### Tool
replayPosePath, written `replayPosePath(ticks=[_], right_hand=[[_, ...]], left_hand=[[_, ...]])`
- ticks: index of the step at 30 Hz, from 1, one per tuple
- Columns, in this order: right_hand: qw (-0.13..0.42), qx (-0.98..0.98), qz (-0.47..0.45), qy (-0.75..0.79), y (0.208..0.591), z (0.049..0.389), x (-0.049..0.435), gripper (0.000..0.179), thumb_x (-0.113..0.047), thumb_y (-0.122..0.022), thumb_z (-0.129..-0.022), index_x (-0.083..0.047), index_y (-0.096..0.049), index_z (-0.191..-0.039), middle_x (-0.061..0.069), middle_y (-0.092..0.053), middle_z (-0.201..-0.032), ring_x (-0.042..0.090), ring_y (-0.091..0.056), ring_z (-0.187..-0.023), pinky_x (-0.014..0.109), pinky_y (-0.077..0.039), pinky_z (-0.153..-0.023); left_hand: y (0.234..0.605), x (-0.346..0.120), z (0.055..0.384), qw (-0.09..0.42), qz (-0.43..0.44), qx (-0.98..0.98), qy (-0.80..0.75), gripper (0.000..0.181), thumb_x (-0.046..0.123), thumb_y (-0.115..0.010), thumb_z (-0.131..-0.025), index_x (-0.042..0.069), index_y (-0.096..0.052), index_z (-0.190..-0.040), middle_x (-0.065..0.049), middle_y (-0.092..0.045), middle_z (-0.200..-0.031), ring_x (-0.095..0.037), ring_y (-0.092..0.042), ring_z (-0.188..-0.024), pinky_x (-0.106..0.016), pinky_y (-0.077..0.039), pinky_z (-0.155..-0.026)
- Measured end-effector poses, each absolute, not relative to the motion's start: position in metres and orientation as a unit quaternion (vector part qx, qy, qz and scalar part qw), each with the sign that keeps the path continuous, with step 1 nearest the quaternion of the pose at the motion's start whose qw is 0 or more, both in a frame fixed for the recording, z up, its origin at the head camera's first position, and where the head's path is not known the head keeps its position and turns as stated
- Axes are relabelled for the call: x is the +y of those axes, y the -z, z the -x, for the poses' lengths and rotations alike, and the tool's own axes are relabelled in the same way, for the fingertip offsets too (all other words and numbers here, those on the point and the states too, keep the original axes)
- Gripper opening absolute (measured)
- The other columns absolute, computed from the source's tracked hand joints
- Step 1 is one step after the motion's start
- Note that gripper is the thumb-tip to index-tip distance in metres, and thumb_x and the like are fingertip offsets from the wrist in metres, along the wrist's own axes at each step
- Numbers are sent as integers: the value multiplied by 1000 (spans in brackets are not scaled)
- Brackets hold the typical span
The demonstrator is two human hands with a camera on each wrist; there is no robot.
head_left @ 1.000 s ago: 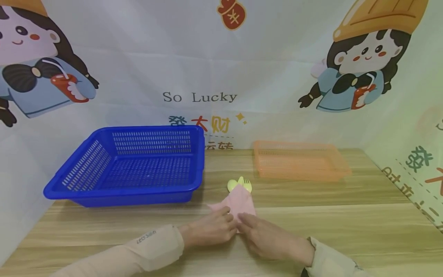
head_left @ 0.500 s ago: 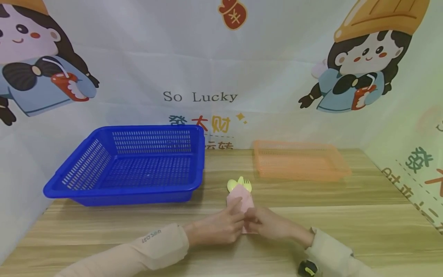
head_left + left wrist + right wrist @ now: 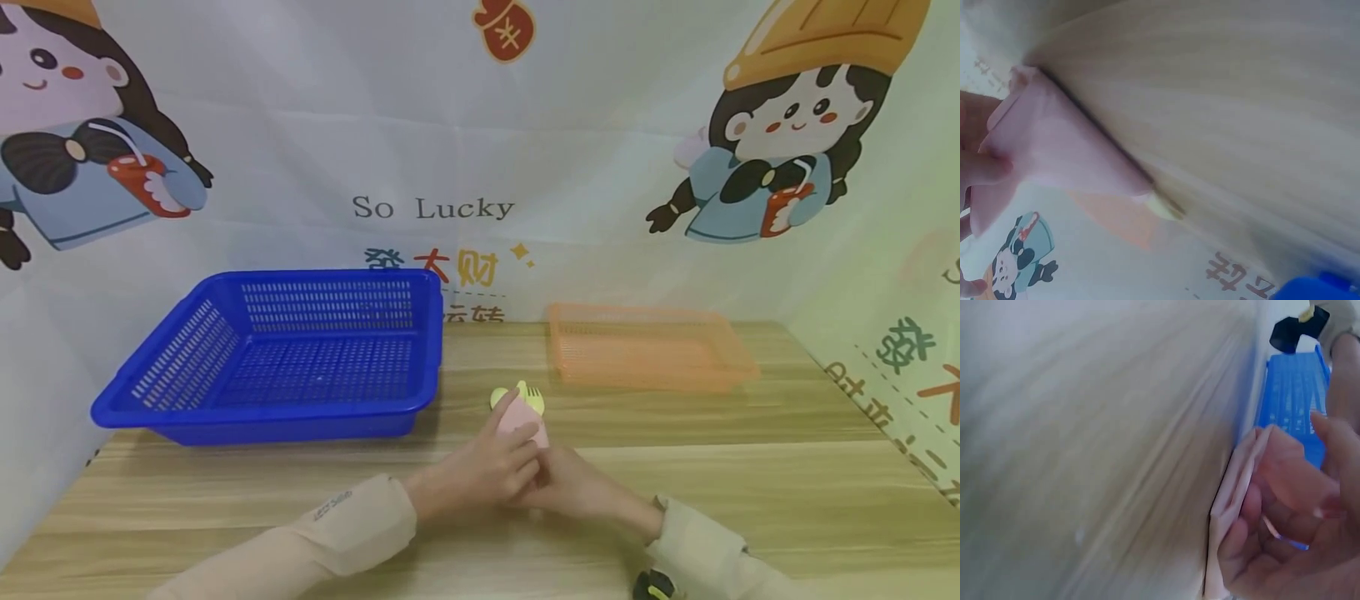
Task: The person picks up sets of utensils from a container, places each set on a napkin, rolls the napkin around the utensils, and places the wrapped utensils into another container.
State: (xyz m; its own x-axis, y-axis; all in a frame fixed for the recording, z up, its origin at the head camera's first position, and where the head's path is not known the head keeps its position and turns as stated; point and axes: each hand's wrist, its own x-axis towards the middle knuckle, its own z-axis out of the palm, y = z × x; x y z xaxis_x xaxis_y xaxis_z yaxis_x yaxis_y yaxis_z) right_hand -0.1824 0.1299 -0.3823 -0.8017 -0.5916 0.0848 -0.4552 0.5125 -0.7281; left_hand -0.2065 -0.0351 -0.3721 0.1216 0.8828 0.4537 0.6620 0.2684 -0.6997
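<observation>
Lying under left hand, against right hand: folded pink cloth.

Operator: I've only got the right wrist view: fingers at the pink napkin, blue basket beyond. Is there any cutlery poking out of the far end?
Observer: Yes, the head view shows a yellow fork sticking out past the pink napkin.
Operator: Any other container besides the blue one?
Observer: An orange basket at the right-hand back of the table.
Operator: Does the fork reach it?
Observer: No, bare tabletop shows between them.
</observation>
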Motion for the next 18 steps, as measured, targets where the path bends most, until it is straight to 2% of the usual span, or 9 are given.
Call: replayPosePath(ticks=[7,9,11,13,15,18], right_hand=[[21,889,277,364,384,178,120,30,-22,-71,-73,2,-58,-87,2,-59,-75,3,-46,-63,18,-43,-56],[18,888,268,373,385,176,120,32,-23,-73,-71,1,-59,-89,1,-61,-76,3,-48,-65,18,-44,-57],[22,881,266,391,385,174,120,29,-20,-72,-72,0,-60,-89,2,-63,-78,4,-52,-68,18,-45,-61],[40,873,257,413,384,173,121,20,-15,-68,-76,1,-60,-87,4,-64,-78,6,-54,-67,19,-46,-59],[60,868,235,433,383,172,122,14,-12,-63,-80,1,-59,-82,5,-63,-73,8,-54,-62,19,-45,-54],[70,873,205,436,382,172,123,18,-13,-59,-83,1,-58,-72,3,-59,-63,7,-49,-53,19,-41,-44]], left_hand=[[370,-29,210,489,593,-634,-87,39,-5,-27,-82,15,-57,-68,4,-57,-71,-16,-56,-86,-57,-36,-90],[371,-29,211,487,593,-637,-69,36,-4,-29,-82,14,-58,-70,3,-58,-73,-16,-56,-86,-53,-39,-89],[372,-29,212,478,582,-657,-45,25,-1,-38,-80,12,-58,-76,2,-60,-81,-16,-56,-88,-47,-41,-89],[369,-30,212,415,568,-711,4,18,-1,-49,-77,7,-59,-89,-4,-60,-93,-19,-55,-95,-42,-42,-89],[363,-33,214,318,539,-777,70,29,-3,-55,-73,3,-57,-101,-9,-59,-104,-22,-53,-102,-39,-42,-91],[357,-35,225,150,482,-840,199,35,-12,-55,-72,-2,-55,-105,-12,-60,-105,-25,-53,-104,-34,-42,-91]])
